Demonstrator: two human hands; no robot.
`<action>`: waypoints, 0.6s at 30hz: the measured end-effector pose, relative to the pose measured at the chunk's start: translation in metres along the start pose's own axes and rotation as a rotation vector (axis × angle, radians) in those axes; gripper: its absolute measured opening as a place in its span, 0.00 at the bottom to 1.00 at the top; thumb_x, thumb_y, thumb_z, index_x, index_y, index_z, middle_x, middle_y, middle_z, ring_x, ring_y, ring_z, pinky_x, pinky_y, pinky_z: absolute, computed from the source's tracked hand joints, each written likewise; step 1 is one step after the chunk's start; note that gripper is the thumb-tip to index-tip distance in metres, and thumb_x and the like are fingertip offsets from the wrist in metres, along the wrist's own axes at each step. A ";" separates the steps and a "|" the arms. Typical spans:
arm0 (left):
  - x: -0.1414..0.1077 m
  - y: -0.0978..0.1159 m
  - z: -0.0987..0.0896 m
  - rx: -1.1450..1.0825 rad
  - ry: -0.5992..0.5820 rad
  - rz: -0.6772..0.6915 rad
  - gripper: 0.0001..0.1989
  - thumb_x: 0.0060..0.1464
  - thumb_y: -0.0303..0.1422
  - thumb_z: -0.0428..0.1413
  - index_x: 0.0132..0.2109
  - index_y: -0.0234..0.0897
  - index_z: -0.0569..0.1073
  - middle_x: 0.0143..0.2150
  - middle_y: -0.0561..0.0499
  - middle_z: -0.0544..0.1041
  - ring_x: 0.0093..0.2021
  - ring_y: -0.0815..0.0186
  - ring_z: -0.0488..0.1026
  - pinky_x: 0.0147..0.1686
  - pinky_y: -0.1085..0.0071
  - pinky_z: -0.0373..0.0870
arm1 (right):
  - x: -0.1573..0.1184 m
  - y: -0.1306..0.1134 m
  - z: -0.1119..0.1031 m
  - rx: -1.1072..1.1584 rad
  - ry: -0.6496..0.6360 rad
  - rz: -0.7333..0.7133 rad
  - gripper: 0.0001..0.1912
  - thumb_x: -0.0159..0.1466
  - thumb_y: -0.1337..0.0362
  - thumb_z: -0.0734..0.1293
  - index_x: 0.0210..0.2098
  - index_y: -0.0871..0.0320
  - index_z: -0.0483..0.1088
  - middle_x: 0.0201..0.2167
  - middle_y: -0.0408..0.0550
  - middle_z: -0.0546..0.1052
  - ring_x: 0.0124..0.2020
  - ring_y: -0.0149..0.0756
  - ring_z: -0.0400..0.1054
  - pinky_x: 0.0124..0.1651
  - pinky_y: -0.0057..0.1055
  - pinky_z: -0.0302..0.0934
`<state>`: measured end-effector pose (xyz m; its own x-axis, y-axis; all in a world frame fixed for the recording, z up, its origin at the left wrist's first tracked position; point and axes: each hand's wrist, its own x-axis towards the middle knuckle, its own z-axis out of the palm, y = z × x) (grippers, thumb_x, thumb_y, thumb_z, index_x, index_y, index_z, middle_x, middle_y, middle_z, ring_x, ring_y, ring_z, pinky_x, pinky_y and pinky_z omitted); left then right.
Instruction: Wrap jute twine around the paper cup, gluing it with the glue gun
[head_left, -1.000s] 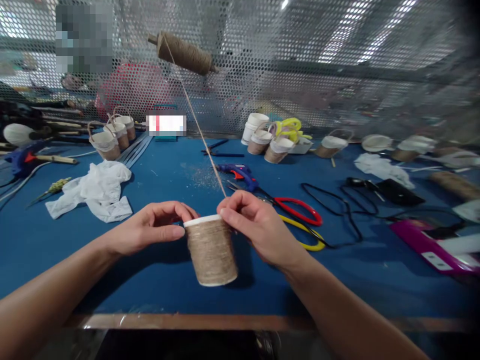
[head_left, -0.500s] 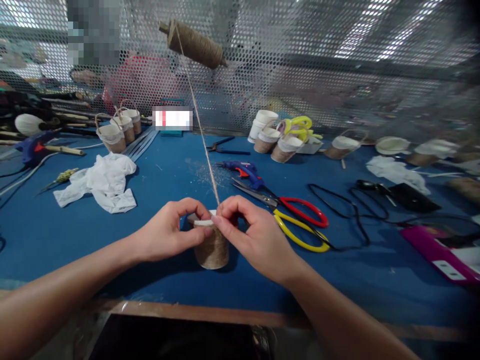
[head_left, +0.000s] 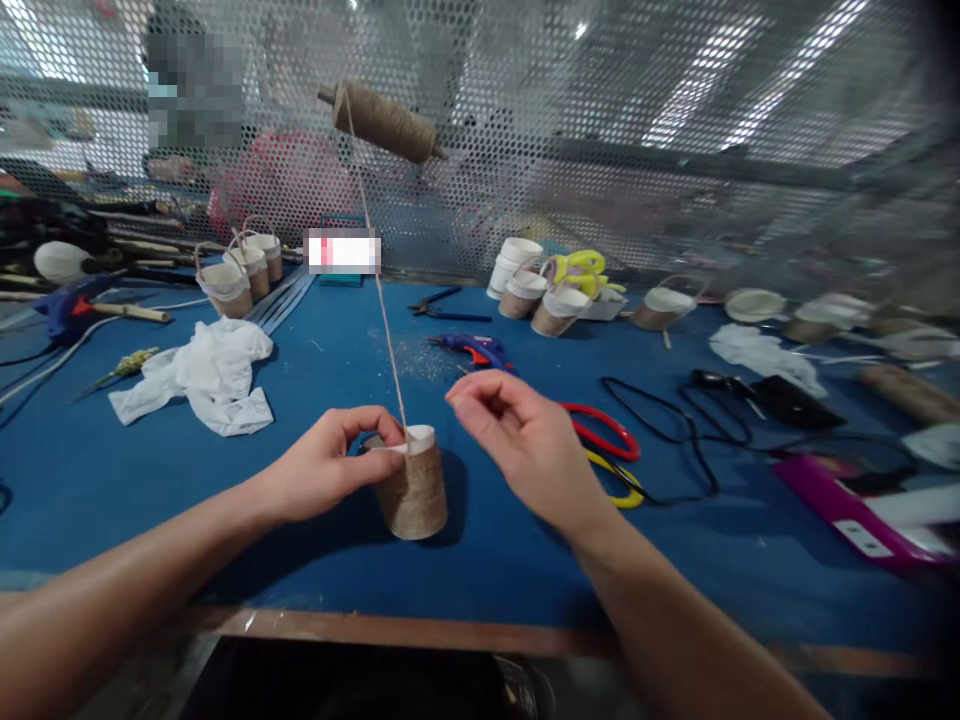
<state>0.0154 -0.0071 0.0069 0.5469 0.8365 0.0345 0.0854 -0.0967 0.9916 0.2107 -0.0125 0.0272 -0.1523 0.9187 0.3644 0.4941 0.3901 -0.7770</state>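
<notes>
A cup wrapped in brown twine (head_left: 417,495) stands near the front of the blue table, its white rim showing. My left hand (head_left: 337,462) pinches that rim on its left side. From the cup's rim a strand of twine (head_left: 386,330) runs taut up to a twine spool (head_left: 390,122) in front of the mesh. My right hand (head_left: 525,440) is raised to the right of the cup, apart from it, thumb and fingertips pressed together. Whether anything thin lies between those fingertips cannot be made out.
Behind my right hand lie scissors with red and yellow handles (head_left: 611,430) and a blue glue gun (head_left: 480,350). White cloth (head_left: 214,375) lies at left. Small twine cups (head_left: 227,290) stand at the back left, others at the back right. A purple power strip (head_left: 832,510) lies at right.
My right hand has left the cup's rim and moved up and to the right. My left hand still holds the cup. The view has shifted slightly.
</notes>
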 end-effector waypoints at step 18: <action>-0.001 -0.009 -0.016 0.158 0.041 0.183 0.07 0.53 0.33 0.53 0.29 0.36 0.66 0.41 0.46 0.71 0.52 0.60 0.64 0.53 0.62 0.57 | 0.091 0.093 -0.028 -0.318 -0.022 0.481 0.13 0.64 0.61 0.61 0.47 0.56 0.67 0.49 0.50 0.69 0.44 0.37 0.67 0.44 0.39 0.64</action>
<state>0.0009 0.0016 -0.0004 0.5315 0.8181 0.2196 0.1194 -0.3291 0.9367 0.2666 0.1055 0.0022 0.1371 0.9905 -0.0050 0.7445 -0.1064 -0.6591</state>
